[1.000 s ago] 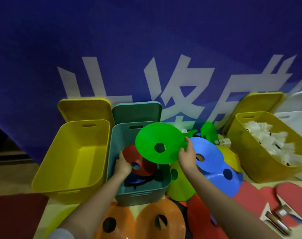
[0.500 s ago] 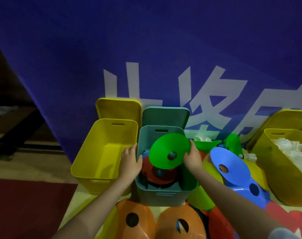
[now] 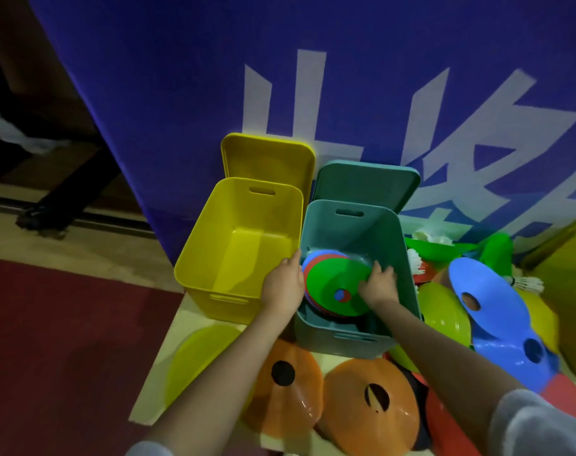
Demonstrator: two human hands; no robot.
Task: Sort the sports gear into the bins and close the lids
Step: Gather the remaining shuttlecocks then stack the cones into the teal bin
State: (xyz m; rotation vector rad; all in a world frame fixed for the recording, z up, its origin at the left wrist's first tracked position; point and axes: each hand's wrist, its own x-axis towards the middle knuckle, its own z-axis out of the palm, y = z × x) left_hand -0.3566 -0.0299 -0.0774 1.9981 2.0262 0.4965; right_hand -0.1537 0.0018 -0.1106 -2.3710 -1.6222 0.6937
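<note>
Nearby, orange cones and blue cones crowd the teal bin (its lid propped behind). Inside, the green cone tops the stack, the right hand pinching its rim. The left hand rests open on the bin's wall.

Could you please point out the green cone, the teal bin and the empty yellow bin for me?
green cone (image 3: 329,284): head view, on its sloped upper surface.
teal bin (image 3: 392,245): head view, on its right inner wall.
yellow bin (image 3: 247,245): head view, on its bare inside floor.
</note>
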